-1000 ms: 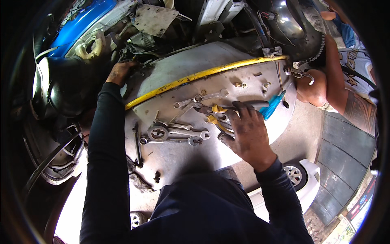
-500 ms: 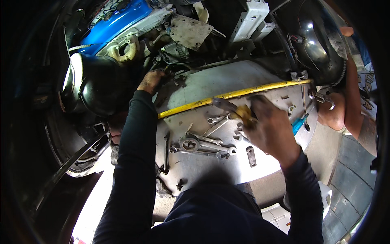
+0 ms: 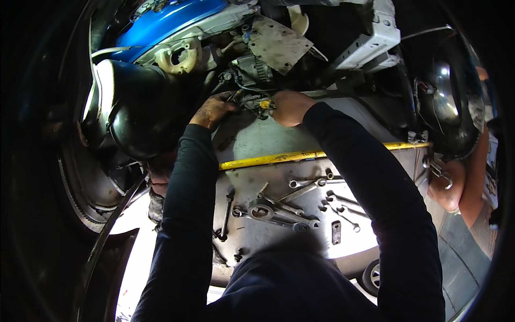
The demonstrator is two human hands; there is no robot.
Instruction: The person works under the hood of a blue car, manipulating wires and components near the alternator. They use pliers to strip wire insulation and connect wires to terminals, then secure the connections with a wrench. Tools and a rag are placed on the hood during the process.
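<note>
Head view: I see right hand (image 3: 288, 107) pinching yellow-handled tool (image 3: 264, 104), pointing left toward left hand (image 3: 213, 110), whose grip I can't tell.

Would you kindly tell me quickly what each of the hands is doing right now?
Left hand: curled on engine parts; whether it grips anything cannot be told.
Right hand: closed on a small yellow-handled tool.

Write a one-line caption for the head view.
Both hands, left hand and right hand, work at a yellow-tipped part above wrenches.
</note>
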